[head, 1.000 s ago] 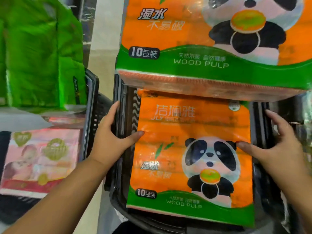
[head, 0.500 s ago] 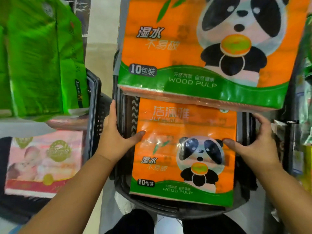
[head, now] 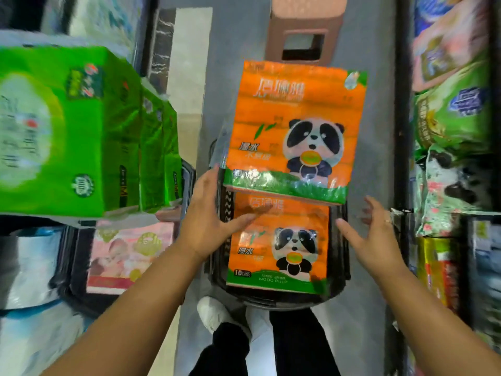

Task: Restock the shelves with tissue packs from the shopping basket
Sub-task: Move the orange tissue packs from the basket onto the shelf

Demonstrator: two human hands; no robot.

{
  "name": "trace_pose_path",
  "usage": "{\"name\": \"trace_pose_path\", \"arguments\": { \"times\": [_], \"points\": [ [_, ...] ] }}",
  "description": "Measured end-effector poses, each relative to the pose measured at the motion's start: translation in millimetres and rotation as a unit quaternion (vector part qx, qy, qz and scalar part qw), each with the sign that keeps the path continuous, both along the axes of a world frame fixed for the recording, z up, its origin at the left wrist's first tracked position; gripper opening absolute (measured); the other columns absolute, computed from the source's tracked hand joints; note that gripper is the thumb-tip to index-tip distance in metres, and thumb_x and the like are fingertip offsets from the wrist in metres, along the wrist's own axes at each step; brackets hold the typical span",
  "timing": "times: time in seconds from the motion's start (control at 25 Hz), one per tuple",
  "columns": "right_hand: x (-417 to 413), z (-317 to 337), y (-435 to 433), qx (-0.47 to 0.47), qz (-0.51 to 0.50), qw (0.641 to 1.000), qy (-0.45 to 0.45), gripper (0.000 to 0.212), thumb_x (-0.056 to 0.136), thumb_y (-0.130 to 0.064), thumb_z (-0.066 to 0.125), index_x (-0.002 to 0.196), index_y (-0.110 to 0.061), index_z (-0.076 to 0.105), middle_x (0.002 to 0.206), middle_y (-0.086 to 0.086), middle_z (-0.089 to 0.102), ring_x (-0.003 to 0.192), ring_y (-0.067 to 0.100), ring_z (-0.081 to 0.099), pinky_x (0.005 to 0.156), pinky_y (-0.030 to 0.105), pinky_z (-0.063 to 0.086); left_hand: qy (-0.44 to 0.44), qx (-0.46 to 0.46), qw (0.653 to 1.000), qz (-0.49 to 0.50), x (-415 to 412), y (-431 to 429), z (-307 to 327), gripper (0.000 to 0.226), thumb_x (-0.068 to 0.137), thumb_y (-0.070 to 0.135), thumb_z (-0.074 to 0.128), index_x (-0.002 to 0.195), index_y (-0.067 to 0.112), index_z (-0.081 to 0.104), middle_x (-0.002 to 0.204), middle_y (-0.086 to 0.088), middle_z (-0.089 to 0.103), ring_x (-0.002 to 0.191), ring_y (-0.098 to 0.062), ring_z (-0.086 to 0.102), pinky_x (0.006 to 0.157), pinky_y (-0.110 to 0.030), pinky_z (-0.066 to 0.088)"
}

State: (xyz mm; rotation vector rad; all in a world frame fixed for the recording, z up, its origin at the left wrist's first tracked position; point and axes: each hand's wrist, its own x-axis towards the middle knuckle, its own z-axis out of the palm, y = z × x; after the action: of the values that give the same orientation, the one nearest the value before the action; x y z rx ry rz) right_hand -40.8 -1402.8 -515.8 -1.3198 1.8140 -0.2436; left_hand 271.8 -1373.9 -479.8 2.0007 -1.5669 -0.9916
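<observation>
Left hand (head: 208, 213) with fingers straight against lower-left corner of upper orange panda tissue pack (head: 292, 126), thumb across second panda tissue pack (head: 276, 253) lying flat in black shopping basket (head: 342, 267). Right hand (head: 376, 240) spread wide, holding nothing, just right of second pack. Upper pack's support unclear. Green tissue packs (head: 81, 131) on left shelf.

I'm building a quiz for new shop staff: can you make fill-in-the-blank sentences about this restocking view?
1. The upper pack and the lower pack each show a ____.
2. The lower pack lies in a basket coloured ____.
3. The shelf packs on the left are ____.
4. The right hand holds ____.
Missing words: panda; black; green; nothing.
</observation>
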Motion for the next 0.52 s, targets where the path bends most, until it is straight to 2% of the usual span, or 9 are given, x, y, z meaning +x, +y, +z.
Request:
{"name": "trace_pose_path", "arguments": {
  "times": [0.08,0.12,0.2,0.24,0.4,0.52],
  "points": [
    [6.0,26.5,-7.9,-0.02,-0.014,0.999,-0.035,0.08,0.079,-0.051,0.06,0.147,-0.021,0.029,0.136,0.011,0.039,0.119,0.026,0.049,0.094,0.036,0.04,-0.012,-0.01,1.0,-0.006,-5.5,-20.2,21.8,0.103,0.068,0.069,0.068,0.147,0.035,0.012,0.133,0.007,0.028,0.12,0.005,0.023,0.103,-0.005,0.019],
    [10.8,34.3,-15.8,-0.025,-0.001,0.999,-0.036,0.08,0.081,-0.05,0.061,0.148,-0.023,0.027,0.138,0.01,0.037,0.121,0.025,0.047,0.096,0.036,0.039,-0.023,-0.009,1.0,-0.009,-7.5,-31.6,25.1,0.101,0.069,0.066,0.067,0.148,0.036,0.013,0.136,0.0,0.031,0.123,-0.002,0.028,0.107,-0.017,0.026],
    [21.2,39.9,-37.9,-0.038,0.031,0.998,-0.029,0.083,0.083,-0.047,0.065,0.15,-0.023,0.021,0.144,0.008,0.029,0.128,0.025,0.041,0.102,0.037,0.036,-0.059,0.0,0.998,-0.019,-10.5,-55.7,19.7,0.104,0.07,0.063,0.071,0.151,0.028,0.015,0.139,-0.01,0.033,0.13,-0.023,0.035,0.108,-0.041,0.037],
    [26.5,36.5,-51.8,-0.044,0.047,0.998,-0.028,0.086,0.083,-0.049,0.067,0.15,-0.023,0.019,0.146,0.007,0.027,0.13,0.024,0.039,0.103,0.037,0.035,-0.078,0.013,0.997,-0.022,-12.1,-68.3,13.1,0.107,0.07,0.061,0.073,0.152,0.024,0.015,0.139,-0.013,0.033,0.13,-0.029,0.035,0.108,-0.045,0.036],
    [45.1,7.9,-96.3,-0.073,0.086,0.993,-0.022,0.107,0.071,-0.067,0.067,0.152,-0.026,0.01,0.148,0.007,0.032,0.131,0.027,0.041,0.103,0.044,0.044,-0.122,0.03,0.992,-0.032,-12.7,-101.9,-17.6,0.109,0.068,0.058,0.076,0.15,0.017,0.018,0.136,-0.015,0.041,0.126,-0.034,0.039,0.104,-0.044,0.036],
    [49.5,-15.4,-103.6,-0.052,0.076,0.996,0.01,0.122,0.072,-0.051,0.078,0.153,-0.023,-0.008,0.156,0.01,0.022,0.138,0.029,0.033,0.103,0.04,0.038,-0.044,0.059,0.997,0.009,-12.4,-102.8,-42.6,0.121,0.065,0.052,0.082,0.153,0.019,0.005,0.143,-0.009,0.041,0.129,-0.028,0.042,0.104,-0.045,0.04]
  ]
}}
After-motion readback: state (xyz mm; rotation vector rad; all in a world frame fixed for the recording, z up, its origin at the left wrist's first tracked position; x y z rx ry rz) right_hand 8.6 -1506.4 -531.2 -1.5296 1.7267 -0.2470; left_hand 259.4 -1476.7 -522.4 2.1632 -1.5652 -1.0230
